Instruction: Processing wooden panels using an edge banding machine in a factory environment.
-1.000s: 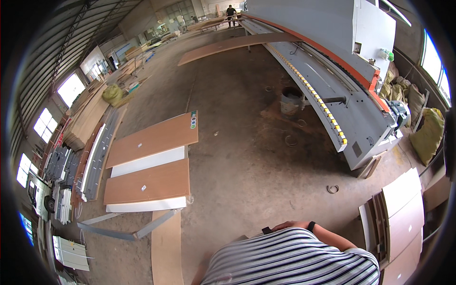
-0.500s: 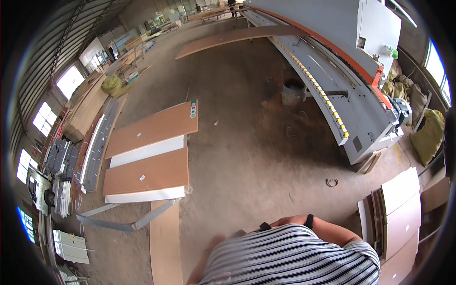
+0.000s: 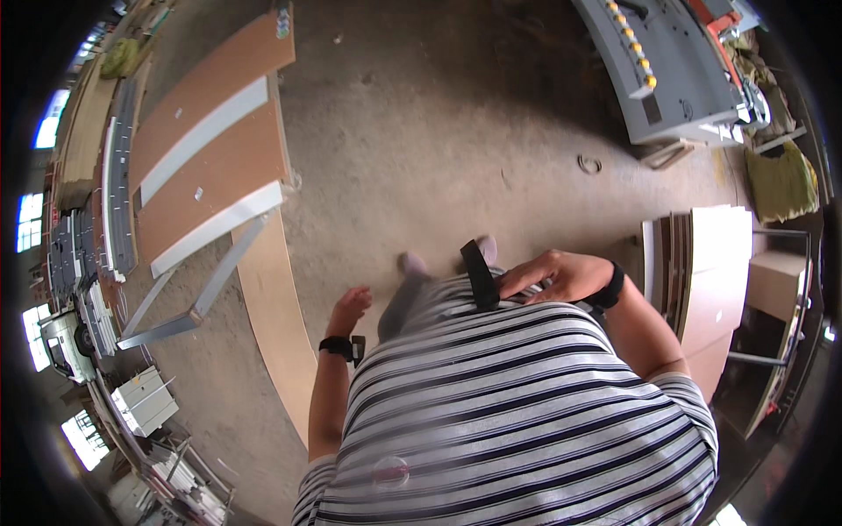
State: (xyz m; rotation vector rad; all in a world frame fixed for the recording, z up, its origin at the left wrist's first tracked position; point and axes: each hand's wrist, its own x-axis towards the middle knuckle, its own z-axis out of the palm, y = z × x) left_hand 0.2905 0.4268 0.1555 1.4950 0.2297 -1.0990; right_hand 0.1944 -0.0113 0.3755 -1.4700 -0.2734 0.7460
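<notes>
And here at the waist is the action: the right hand (image 3: 568, 276) rests against the front of the black-and-white striped fabric shirt (image 3: 517, 386), its fingers (image 3: 524, 275) right beside a flat, black, strap-like piece (image 3: 479, 273) that juts up from the waistline. Are they clamped on it? From where I stand, I cannot tell; the near edge meets the fingertips, no more than that. The left hand (image 3: 353, 303) hangs out to the side, well apart from the body, fingers loosely bent and a little apart, nothing visible in them. So the step in hand, I'd judge, is handling that black piece, one-handed. Any next move on it calls for a sure pinch on its edge, with the left hand free to help. The brown flat panels (image 3: 230, 156) lie off to the left, the pale stacked boards (image 3: 717, 241) to the right, both untouched.
</notes>
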